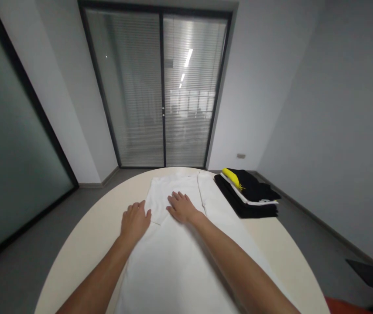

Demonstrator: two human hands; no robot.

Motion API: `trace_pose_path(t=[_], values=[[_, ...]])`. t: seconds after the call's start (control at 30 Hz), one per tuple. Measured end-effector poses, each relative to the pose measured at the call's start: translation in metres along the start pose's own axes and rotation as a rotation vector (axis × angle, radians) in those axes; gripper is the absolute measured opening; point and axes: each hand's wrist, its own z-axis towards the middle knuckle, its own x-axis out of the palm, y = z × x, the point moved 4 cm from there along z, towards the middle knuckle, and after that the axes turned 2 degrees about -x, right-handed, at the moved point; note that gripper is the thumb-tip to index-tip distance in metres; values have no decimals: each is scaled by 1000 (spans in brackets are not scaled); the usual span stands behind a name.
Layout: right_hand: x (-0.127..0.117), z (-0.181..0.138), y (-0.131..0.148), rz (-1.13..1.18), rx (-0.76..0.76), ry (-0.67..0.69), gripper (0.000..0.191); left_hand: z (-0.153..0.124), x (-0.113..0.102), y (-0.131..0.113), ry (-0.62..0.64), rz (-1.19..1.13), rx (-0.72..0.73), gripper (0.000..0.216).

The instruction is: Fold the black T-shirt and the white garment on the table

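A white garment (173, 261) lies spread lengthwise on a round cream table (84, 244), its left sleeve part folded inward. My left hand (135, 220) rests flat on the garment's left edge, fingers extended and together. My right hand (181, 206) lies flat on the folded part near the middle, fingers spread. Neither hand holds anything.
A stack of folded black, white and yellow clothes (247, 192) sits at the table's far right edge. Beyond the table are grey floor, a glass door with blinds (163, 87) and grey walls. A dark object (372, 274) shows at the lower right.
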Motion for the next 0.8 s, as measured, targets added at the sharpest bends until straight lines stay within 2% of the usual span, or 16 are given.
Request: trace_pose_path(t=[0.1, 0.2, 0.33, 0.4, 0.5, 0.63, 0.8], values=[[4, -18, -3, 38, 6, -39, 47, 2, -1, 5, -28, 7, -26, 45], [13, -31, -4, 87, 45, -32, 54, 7, 4, 10, -30, -102, -33, 42], [14, -40, -4, 96, 68, -188, 55, 14, 12, 16, -23, -290, -74, 38], [15, -40, -5, 112, 46, -184, 54, 16, 13, 19, -19, -321, -100, 37], [19, -38, -8, 132, 58, -117, 58, 16, 12, 19, 3, -298, -126, 36], [21, -36, -10, 132, 79, -95, 61, 14, 8, 17, 34, -231, -146, 38], [16, -39, -6, 132, 48, -157, 57, 11, 3, 16, 73, -79, -154, 48]])
